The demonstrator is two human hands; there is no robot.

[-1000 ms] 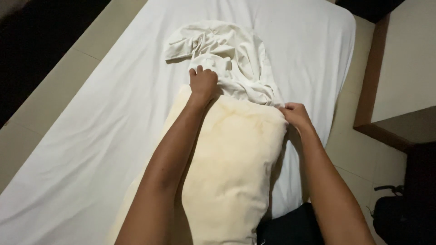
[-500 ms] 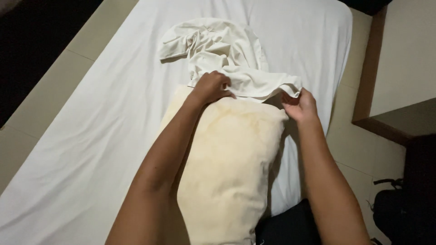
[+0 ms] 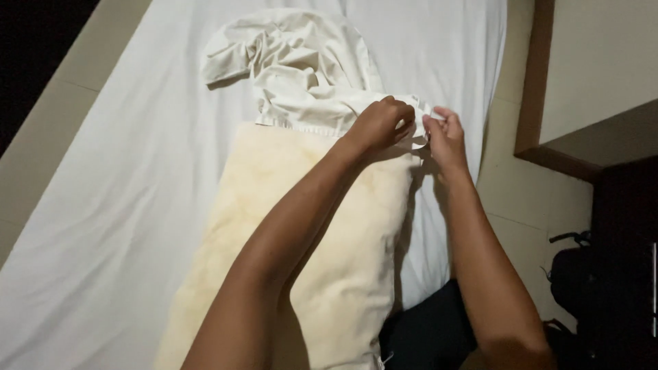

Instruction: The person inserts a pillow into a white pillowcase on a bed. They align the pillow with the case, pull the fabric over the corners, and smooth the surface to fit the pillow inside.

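Bed: white sheet covers the mattress, filling the left and centre of the frame.
Floor: pale tiles along the right of the bed; a tan strip at upper left.
Furniture: wooden-edged unit at upper right; dark bag at lower right.
Pillow: bare, yellowed pillow lying lengthwise, centre to bottom.
Pillowcase: crumpled white pillowcase at upper centre, its open hem lying over the pillow's far end.
Left hand: left hand grip clamped on the hem at the pillow's upper right corner.
Right hand: right hand grip pinched on the same hem, just beside the left.
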